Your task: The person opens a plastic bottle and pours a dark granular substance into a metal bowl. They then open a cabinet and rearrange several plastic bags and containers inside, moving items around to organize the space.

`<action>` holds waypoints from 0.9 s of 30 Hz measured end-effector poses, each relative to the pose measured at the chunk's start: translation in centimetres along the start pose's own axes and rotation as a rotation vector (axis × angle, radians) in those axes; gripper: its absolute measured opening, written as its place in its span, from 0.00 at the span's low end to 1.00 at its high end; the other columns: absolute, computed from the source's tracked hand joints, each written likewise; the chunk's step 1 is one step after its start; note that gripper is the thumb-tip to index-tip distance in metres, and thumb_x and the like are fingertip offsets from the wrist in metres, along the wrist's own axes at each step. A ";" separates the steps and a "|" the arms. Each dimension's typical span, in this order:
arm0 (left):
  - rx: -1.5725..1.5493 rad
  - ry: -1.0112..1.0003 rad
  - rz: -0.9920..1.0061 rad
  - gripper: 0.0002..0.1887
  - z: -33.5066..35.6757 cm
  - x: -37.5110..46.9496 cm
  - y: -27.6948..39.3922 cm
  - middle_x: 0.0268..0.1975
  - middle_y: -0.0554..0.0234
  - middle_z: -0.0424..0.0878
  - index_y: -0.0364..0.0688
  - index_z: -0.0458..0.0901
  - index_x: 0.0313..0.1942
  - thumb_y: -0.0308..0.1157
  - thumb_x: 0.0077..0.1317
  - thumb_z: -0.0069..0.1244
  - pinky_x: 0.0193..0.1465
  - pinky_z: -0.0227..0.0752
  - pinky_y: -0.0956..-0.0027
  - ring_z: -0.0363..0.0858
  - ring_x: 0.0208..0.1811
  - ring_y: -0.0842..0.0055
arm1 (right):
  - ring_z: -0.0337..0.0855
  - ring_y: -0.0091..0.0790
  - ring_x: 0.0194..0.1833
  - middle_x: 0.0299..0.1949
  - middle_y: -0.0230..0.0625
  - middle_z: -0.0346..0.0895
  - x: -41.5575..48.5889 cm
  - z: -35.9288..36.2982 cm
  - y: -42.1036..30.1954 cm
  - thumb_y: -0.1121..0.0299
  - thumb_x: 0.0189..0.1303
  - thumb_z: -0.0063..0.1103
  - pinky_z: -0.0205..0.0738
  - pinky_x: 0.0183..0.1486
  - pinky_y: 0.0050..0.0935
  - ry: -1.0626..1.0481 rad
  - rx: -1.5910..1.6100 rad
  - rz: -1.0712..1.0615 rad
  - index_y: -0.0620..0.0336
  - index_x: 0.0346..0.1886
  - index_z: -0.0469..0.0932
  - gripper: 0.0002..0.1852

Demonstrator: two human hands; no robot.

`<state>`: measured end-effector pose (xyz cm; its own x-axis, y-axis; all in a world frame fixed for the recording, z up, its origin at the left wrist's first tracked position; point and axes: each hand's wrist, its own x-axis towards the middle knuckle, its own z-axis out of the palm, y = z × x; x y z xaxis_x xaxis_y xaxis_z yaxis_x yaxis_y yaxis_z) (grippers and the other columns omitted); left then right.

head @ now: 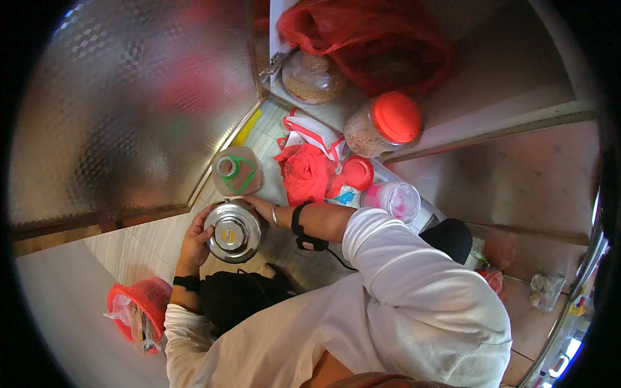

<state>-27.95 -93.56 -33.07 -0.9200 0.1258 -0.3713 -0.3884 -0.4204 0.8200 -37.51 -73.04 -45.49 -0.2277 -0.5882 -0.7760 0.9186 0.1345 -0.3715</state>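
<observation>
Between my two hands is a round, shiny stainless-steel container (233, 231) with a stepped top and a small orange label. My left hand (198, 240) grips its left side, the thumb lying on the metal rim. At its upper right side is my right hand (262, 211), wearing a silver bangle; the fingers are partly hidden behind the container. Just above stands a clear plastic jug (238, 170) with a green handle. Right of the jug lie a crumpled red plastic bag (305, 172) and a white bag with red edging (313, 133).
A patterned glass cabinet door (140, 111) stands ajar at upper left. A red-lidded jar (383, 123), a rounded glass jar (313, 80) and a red bag (378, 43) sit in the cabinet. A pink-and-clear tub (395, 200) is at right, a red waste basket (140, 310) at lower left.
</observation>
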 end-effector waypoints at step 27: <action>0.483 -0.067 -0.112 0.31 1.1 -1.6 8.6 0.68 0.55 0.69 0.37 0.63 0.69 0.25 0.66 0.52 0.72 0.55 0.64 0.65 0.70 0.67 | 0.76 0.47 0.54 0.57 0.46 0.76 -31.9 -8.3 -40.5 0.59 0.62 0.60 0.69 0.58 0.43 1.126 -1.961 -1.146 0.61 0.60 0.75 0.25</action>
<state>-29.86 -96.40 -24.92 -0.8664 0.2105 -0.4529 -0.4507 0.0611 0.8906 -70.13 -53.08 -9.91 -0.7487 -0.5829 0.3158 -0.6012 0.7977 0.0468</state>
